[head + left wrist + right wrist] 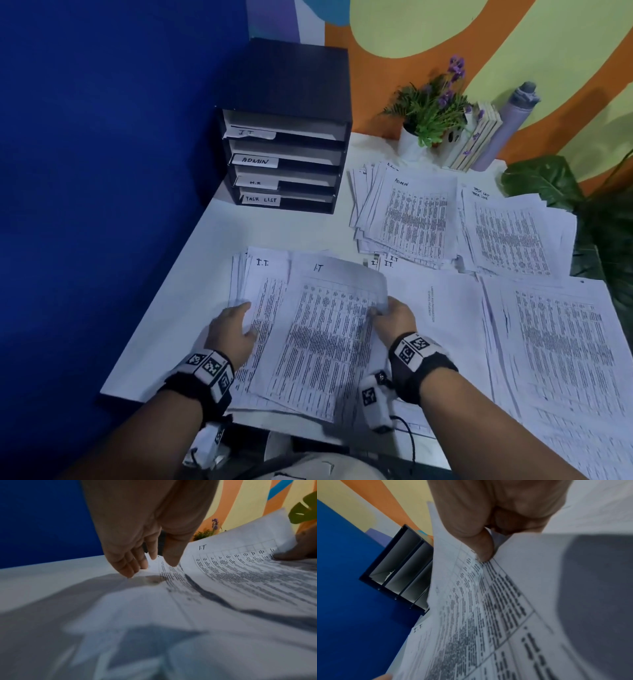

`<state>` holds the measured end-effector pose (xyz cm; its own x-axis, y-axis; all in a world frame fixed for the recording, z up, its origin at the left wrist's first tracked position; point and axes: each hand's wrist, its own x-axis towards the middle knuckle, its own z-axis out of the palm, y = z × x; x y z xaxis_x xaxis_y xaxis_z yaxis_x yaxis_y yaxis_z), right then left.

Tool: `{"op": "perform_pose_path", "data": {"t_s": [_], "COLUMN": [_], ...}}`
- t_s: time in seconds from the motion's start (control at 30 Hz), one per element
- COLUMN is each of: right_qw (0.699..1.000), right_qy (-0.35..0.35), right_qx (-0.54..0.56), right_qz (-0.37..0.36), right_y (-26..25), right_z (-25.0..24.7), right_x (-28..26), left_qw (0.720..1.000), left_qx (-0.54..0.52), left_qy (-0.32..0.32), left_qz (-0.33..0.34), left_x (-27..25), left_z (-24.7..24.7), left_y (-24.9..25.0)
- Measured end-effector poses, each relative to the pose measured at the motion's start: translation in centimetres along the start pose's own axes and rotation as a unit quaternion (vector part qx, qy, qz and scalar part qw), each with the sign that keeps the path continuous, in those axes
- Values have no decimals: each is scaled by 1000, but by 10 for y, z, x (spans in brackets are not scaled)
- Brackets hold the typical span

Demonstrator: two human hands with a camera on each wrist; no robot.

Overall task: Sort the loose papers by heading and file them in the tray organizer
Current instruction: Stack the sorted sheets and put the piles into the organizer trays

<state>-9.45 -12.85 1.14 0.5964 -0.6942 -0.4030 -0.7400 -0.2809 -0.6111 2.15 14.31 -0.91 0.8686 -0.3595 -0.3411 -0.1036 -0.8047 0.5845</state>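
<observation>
1. Papers headed "IT" point(318, 335) lie in a loose stack on the white table point(191, 274), in front of the tray organizer point(287, 144) and nearer the person.
2. Top sheet of that stack is lifted at its far right corner, where the right hand point(394, 315) pinches it; the wrist view shows the thumb on the printed face with the fingers point(518, 524) curled behind the paper.
3. Left hand point(233, 329) rests on the stack's left edge, its fingers point(126, 563) straight and close together, tips touching the paper.
4. Tray organizer is a dark box with 4 slots, labelled from top to bottom "IT", "ADMIN", "H.R" and "TASK LIST"; it stands at the table's far left corner against the blue wall point(102, 171).
5. Right of the organizer lies a fanned pile headed "ADMIN" point(414, 216), and further right a pile headed "TASK LIST" point(510, 233).
6. More printed sheets point(561, 342) cover the table to the right of the "IT" stack.
7. Behind the "ADMIN" pile, right of the organizer, stand a potted plant with purple flowers point(431, 109), some books point(479, 137) and a lilac bottle point(507, 123).
</observation>
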Motion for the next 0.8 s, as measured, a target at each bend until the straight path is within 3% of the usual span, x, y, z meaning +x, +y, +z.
{"op": "perform_pose_path", "data": {"t_s": [0.27,0.37,0.53,0.73,0.8], "right_qw": [998,998,990,970,970], "right_qy": [-48,-13,27,-25,-37], "right_qx": [-3,-13,136,240,240], "right_qz": [-40,-52,-18,7,3], "right_y": [-3,-6,-13,-16,-12], "right_z": [19,17,-6,-20,-19], "right_x": [-17,-19,-16,-17,-14], "left_qw": [992,991,986,930,927], "left_qx": [-91,-119,-164,-359,-369], "left_qy": [-88,-63,-17,-65,-57], "left_qz": [28,19,-18,-51,-44], "left_x": [-5,-5,-3,-1,0], "left_z": [7,6,-3,-11,-11], "left_y": [6,7,9,18,17]}}
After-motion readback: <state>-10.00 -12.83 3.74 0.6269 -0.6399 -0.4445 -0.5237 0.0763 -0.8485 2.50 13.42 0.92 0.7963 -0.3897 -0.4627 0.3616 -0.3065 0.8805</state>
